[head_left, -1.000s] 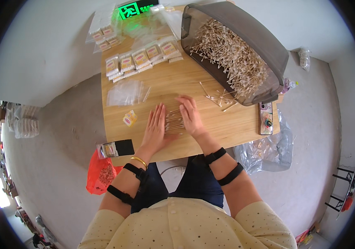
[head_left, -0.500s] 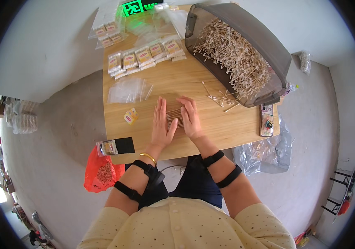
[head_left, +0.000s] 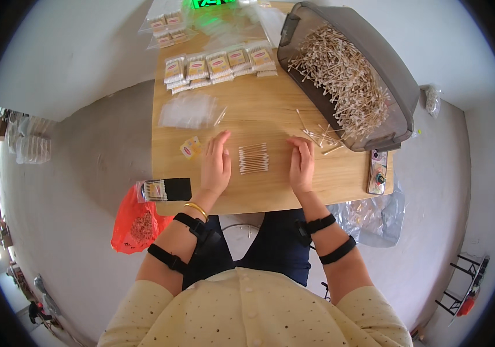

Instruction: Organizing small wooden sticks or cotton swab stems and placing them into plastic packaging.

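Observation:
A row of cotton swabs (head_left: 253, 158) lies side by side on the wooden table, the sticks running left to right. To its left rests my left hand (head_left: 217, 164), fingers loosely curved and apart from the swabs, holding nothing. My right hand (head_left: 302, 164) stands on edge to the right of the row, also with nothing in it, its fingers extended. Just beyond my left hand is a small stack of yellow and white cards (head_left: 190, 148). Several loose swabs (head_left: 321, 137) are scattered past my right hand, beside a grey bin heaped with swabs (head_left: 346, 81).
Clear plastic bags (head_left: 187, 111) lie left of centre, with packed swab bags (head_left: 218, 65) lined up behind them. A swab pack on a black pad (head_left: 172, 189) sits at the left front edge, above a red bag (head_left: 137, 225). A phone (head_left: 377, 173) lies at the right edge.
My hands have parted from around the swabs, left hand leftward and right hand rightward. The row of swabs now lies untouched and fully visible. The whole view has shifted slightly.

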Demonstrator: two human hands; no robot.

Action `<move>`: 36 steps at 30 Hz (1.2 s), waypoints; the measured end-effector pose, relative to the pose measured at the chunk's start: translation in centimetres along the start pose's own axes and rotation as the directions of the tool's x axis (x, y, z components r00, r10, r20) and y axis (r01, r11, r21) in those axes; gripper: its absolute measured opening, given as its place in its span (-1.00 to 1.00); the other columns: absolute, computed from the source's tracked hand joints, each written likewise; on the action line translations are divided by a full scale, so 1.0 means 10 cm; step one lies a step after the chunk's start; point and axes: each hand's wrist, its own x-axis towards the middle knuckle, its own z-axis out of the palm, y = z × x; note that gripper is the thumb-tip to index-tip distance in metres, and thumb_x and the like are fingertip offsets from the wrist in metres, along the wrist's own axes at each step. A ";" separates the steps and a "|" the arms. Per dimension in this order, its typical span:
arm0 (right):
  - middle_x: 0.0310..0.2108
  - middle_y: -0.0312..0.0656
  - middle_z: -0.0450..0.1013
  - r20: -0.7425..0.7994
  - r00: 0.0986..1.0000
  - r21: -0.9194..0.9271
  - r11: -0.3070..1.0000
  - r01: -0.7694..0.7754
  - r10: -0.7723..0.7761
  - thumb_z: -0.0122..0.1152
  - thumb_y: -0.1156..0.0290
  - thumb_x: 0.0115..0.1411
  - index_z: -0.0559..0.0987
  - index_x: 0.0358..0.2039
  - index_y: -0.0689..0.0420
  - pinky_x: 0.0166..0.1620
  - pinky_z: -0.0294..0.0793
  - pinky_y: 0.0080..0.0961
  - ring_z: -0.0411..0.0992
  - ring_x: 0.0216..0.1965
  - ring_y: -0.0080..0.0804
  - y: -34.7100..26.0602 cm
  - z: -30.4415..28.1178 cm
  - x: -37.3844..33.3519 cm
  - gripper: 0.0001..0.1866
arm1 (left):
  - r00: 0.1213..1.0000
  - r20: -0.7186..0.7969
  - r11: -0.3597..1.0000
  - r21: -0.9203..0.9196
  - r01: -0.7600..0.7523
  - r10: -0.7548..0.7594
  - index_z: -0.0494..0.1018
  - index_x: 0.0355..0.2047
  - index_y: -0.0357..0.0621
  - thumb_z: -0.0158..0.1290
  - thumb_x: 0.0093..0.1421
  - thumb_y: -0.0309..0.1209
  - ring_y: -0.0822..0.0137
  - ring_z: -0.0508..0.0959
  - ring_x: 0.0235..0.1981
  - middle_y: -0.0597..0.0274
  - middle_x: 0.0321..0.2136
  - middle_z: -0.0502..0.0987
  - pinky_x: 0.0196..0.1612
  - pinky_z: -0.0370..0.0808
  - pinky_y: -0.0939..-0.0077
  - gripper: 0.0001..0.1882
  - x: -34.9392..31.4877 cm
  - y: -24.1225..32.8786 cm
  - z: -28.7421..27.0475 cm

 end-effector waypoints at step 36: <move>0.23 -0.07 0.25 0.545 0.795 -0.295 0.826 0.480 -0.267 0.36 0.36 0.12 0.61 0.07 -0.09 0.28 0.25 0.00 0.21 0.26 0.12 -0.44 0.04 -0.34 -0.56 | 1.000 -0.009 0.900 0.435 0.009 -0.006 0.36 0.14 -0.04 0.10 0.14 -0.52 0.21 0.32 0.31 0.28 0.18 0.37 0.53 -0.09 -0.12 -0.49 -0.13 -0.08 0.07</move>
